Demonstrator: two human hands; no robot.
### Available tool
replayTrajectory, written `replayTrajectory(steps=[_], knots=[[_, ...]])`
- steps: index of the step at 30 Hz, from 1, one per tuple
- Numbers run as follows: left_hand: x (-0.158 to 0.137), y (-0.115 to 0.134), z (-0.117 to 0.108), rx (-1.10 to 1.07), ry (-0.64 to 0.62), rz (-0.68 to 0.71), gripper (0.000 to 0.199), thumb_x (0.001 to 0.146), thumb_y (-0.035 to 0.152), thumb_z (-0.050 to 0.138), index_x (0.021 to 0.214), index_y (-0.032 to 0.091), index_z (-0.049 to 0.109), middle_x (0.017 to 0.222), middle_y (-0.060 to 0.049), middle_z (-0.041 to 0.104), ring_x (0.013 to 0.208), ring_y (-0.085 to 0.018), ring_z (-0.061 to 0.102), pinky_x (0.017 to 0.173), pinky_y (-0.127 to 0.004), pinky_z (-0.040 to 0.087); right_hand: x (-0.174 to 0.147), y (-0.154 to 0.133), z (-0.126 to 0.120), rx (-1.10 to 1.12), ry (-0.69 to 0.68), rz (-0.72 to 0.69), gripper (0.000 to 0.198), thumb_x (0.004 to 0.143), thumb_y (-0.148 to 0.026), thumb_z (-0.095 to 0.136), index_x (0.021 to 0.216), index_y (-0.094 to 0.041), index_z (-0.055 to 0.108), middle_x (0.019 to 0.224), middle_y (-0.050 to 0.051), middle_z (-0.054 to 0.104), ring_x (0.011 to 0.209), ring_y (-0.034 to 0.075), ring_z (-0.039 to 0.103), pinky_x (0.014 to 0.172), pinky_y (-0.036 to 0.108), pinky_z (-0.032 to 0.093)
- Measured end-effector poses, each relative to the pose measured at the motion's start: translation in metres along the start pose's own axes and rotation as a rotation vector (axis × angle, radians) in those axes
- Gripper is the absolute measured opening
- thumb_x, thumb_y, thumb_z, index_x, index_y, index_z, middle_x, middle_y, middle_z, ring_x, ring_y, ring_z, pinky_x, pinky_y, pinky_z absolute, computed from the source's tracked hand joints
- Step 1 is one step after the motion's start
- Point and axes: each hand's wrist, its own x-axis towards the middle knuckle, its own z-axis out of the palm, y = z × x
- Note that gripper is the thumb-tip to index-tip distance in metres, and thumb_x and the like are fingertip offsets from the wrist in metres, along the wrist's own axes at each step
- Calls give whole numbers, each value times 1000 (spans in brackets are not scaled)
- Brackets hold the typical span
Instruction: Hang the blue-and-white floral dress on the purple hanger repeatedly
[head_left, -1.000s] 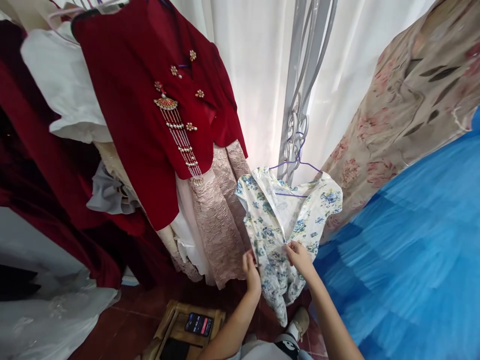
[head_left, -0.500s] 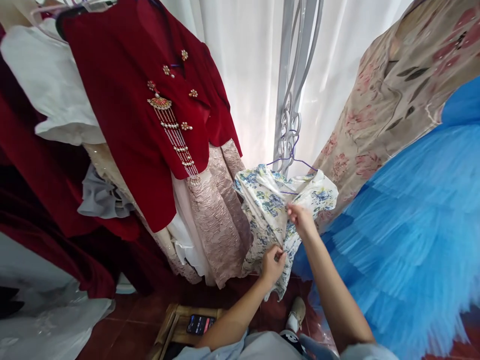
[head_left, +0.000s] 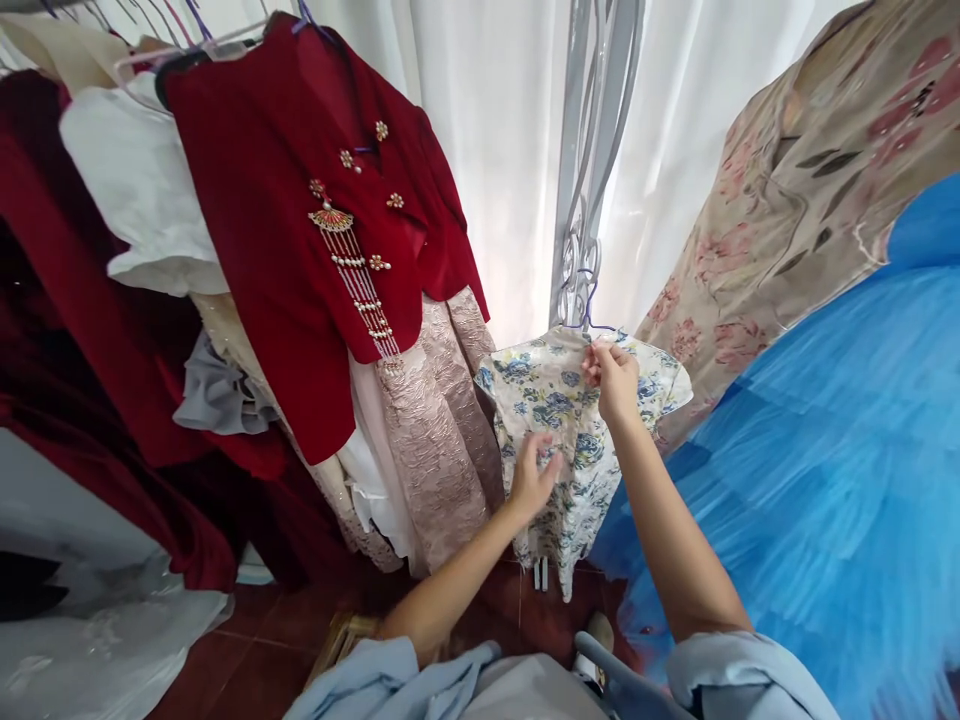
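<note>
Left hand: The person's left hand [head_left: 534, 475] stood before the cloth, fingers loosely spread, thumb apart; nothing was seen pinched in it.
Right hand: The right hand [head_left: 616, 375] was at the neckline, fingers curled; could not tell whether they pinched the fabric.
Blouse: A white short-sleeved blouse with blue floral print [head_left: 555, 405] hung between both hands, on a thin purple hanger [head_left: 589, 300].
Risk: A hard tug at the neckline might slip a shoulder off the hanger, or unseat its hook.
Snag: The right forearm ran near a layered bright-blue tulle dress [head_left: 810, 450]; a sideways swing might catch it.
Containers: No box or bag made out; the hanger bore only the blouse.
Behind: A grey-white scrolled metal stand [head_left: 571, 120], then a white draped curtain [head_left: 487, 150].
</note>
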Motion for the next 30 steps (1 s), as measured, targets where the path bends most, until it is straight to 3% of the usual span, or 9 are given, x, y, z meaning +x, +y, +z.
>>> replayTrajectory(steps=[2,4,6,9,12,17,23,27,30], knots=[[57,39,-15,21,44,212,25,97,33,52,118,21,59,114,-12,63,110,-24,60,98,-38,48,-4,1,-3,-38,-36,-20,32,84,-51,66,76,-22,56,56,-5,56,41,9,43,41,24,34],[115,79,-23,103,-8,399,27,99,31,48,122,21,60,124,-13,61,121,-25,56,107,-40,43,-7,1,-3,-50,-58,-52,32,86,-51,65,77,-23,54,54,-7,54,41,9,43,42,23,35],[161,110,-24,206,-160,466,24,97,30,52,116,20,63,123,-12,63,120,-26,56,105,-40,44,-9,-1,-3,-53,-72,-86,32,87,-50,64,76,-23,53,53,-7,52,41,9,44,42,23,34],[199,131,-21,288,-517,428,23,97,32,50,92,17,66,92,-8,69,91,-22,64,85,-34,49,-7,-5,-4,-35,-54,-90,32,89,-49,61,73,-22,54,53,-6,54,39,9,43,41,23,31],[208,127,-22,201,-700,385,28,98,33,45,85,17,65,77,-3,66,74,-18,62,74,-30,47,-1,-8,-9,21,-39,-45,30,85,-44,64,69,-21,55,53,-5,56,39,8,39,41,23,28],[209,112,-23,81,-625,339,22,91,30,52,81,15,65,80,-2,66,79,-17,60,74,-27,44,-3,4,-11,-59,-55,-57,28,84,-42,64,69,-22,51,50,-6,51,42,9,36,43,24,26],[208,112,-10,376,-462,449,19,91,30,57,78,17,63,82,-3,66,76,-17,57,66,-28,36,-30,40,2,-162,43,-92,29,85,-42,59,69,-24,44,53,-7,42,49,11,36,48,26,28],[206,113,-13,443,-580,475,25,93,39,57,80,19,61,83,-3,66,76,-18,58,65,-27,33,-30,43,1,-129,107,-116,30,89,-47,55,73,-25,45,55,-7,40,50,11,34,49,26,27],[206,113,-17,430,-643,523,20,93,34,57,80,19,58,77,-1,62,72,-18,56,64,-28,33,-20,37,-3,-141,67,-137,30,90,-48,55,74,-24,45,54,-7,38,50,11,32,48,25,25]])
